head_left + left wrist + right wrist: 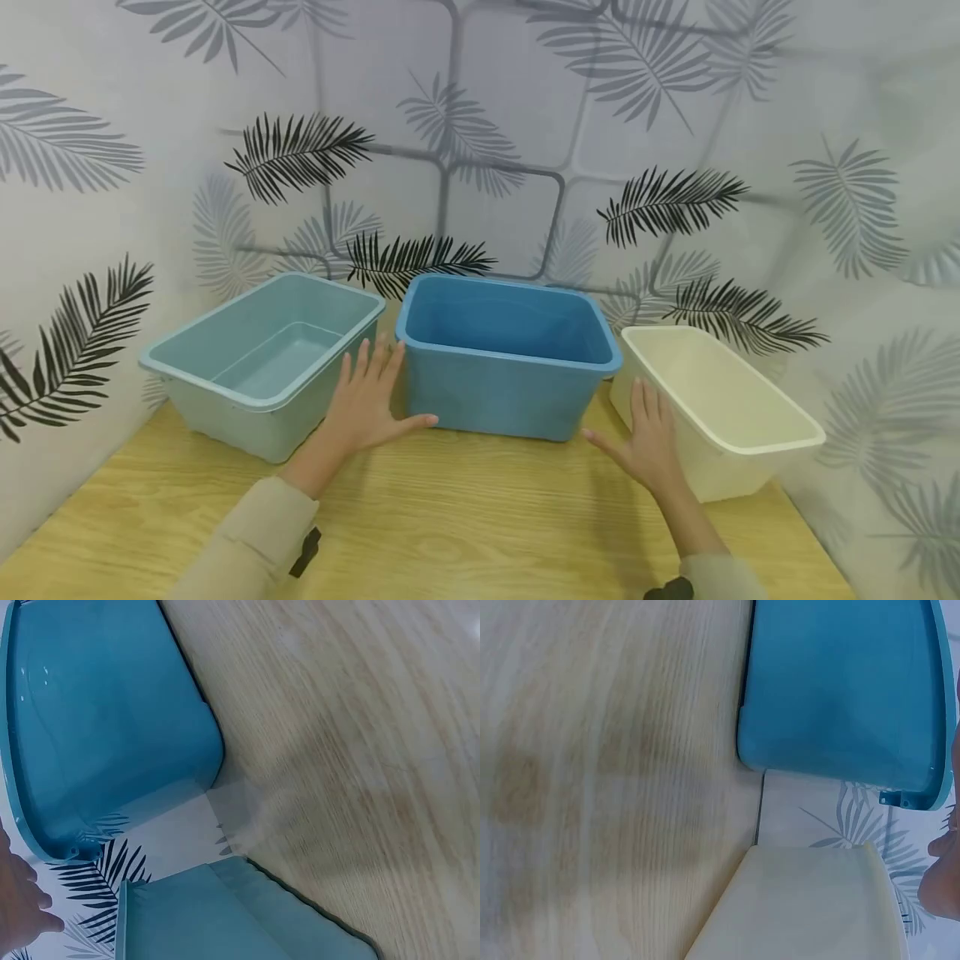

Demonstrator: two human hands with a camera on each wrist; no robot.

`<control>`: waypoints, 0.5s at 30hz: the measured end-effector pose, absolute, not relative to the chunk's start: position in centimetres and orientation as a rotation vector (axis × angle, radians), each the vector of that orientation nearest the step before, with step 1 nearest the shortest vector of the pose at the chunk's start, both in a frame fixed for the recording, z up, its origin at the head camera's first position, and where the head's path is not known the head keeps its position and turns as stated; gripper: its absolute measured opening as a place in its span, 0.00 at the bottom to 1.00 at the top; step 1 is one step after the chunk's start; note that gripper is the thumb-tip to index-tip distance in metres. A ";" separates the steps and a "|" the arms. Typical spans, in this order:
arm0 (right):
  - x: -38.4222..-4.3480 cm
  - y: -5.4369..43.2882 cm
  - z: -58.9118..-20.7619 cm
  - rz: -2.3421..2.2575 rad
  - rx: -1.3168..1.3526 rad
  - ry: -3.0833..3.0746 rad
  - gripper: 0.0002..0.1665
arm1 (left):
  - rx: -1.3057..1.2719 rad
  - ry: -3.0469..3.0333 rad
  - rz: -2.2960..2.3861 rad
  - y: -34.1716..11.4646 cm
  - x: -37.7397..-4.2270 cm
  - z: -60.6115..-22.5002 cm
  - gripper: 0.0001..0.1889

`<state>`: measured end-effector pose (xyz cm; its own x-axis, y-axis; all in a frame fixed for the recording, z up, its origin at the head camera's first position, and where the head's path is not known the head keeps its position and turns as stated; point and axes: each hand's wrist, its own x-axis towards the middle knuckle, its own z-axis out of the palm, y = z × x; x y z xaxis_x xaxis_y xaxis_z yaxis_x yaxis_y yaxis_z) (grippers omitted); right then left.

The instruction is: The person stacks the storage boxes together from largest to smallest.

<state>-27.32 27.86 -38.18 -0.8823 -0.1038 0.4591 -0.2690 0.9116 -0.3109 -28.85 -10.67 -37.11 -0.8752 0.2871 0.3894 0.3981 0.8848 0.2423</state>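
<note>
Find left hand [365,408] with fingers straight and slightly apart, thumb spread wide to the right of them. See pale teal bin [225,417] just to the left of these fingers, set at an angle, with its right-hand long side running beside them. Note blue bin [495,396] just to the right of the same fingers, upright, with its left rim corner meeting the index tip in the head view. Cannot tell whether that is contact or mere overlap. In the left wrist view, see only part of the fingers, at the lower left edge, close to a rim corner of the blue bin.

Find right hand [651,442] with fingers extended and close together, thumb apart and directed left. Note cream bin [750,475] just behind and to the right of these fingers, upright, with its left long side partly covered by them. See the blue bin's lower right corner just to the left of this thumb tip. In the right wrist view, see a partial hand near the rims of both; cannot confirm touch.

Record wooden table [465,517] beneath all three bins and on the near side of the fingers. Record leaf-patterned wall [510,83] beyond the fingertips. Note light sleeves [247,533] behind both hands.
</note>
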 end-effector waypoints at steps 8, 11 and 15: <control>-28.8 27.9 -37.5 0.665 0.243 -2.634 0.64 | -0.487 -2.751 -0.488 -9.8 -30.0 -36.3 0.59; -29.3 27.8 -37.2 0.751 0.206 -2.664 0.63 | -0.470 -2.753 -0.527 -9.7 -30.5 -36.1 0.59; -29.7 27.4 -36.8 0.850 0.161 -2.698 0.62 | -0.438 -2.748 -0.566 -9.6 -31.2 -35.9 0.59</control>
